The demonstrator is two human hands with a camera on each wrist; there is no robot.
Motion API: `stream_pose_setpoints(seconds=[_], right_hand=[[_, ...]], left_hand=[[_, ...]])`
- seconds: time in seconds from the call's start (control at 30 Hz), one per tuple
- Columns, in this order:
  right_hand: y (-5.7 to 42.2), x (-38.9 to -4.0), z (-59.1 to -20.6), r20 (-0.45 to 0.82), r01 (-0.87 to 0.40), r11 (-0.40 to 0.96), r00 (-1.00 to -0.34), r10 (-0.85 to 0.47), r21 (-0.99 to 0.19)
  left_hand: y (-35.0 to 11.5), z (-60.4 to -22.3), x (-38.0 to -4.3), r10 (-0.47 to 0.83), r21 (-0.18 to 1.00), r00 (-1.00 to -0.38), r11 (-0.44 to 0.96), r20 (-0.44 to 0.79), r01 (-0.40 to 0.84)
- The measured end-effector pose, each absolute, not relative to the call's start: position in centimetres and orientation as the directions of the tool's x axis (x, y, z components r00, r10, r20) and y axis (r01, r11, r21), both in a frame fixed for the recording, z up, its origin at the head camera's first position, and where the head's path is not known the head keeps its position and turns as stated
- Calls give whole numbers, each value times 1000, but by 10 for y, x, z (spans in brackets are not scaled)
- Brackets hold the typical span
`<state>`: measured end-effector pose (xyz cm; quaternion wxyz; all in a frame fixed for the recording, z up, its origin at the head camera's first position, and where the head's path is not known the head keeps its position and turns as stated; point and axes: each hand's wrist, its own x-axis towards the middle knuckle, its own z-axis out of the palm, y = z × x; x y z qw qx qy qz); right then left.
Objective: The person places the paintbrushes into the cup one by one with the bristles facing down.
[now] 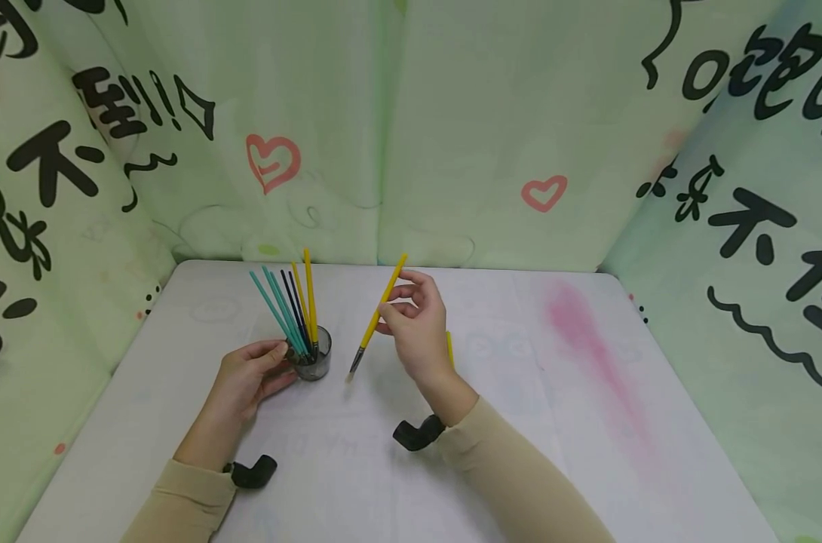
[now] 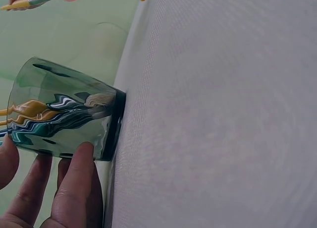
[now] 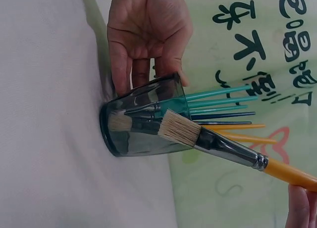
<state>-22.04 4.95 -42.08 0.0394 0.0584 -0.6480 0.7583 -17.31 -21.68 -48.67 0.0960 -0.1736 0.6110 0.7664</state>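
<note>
A dark see-through glass cup (image 1: 323, 354) stands upright on the table, holding several paintbrushes (image 2: 54, 111) with teal, dark blue and yellow handles. My left hand (image 1: 251, 373) grips its left side, thumb near the rim and fingers along the wall. To the right of the cup, my right hand (image 1: 416, 324) pinches a yellow-handled paintbrush (image 1: 377, 317) by the upper handle. It is tilted, its pale flat bristles (image 3: 179, 129) pointing down, apart from the cup. Behind my right hand lies another yellow handle (image 1: 450, 348), mostly hidden.
A white cloth covers the table (image 1: 343, 467), with a pink stain (image 1: 594, 347) on its right side. Pale green curtains (image 1: 465, 113) with black writing and red hearts enclose the back and both sides.
</note>
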Motion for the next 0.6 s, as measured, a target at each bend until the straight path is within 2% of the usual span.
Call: stream_pose_setpoints(seconds=[0.6], right_hand=[[20,-233,-415,258,-245,-183,-965,-48,-952]], left_hand=[[-217,-487,-174,-74,896,-915,-249,-397,-369]])
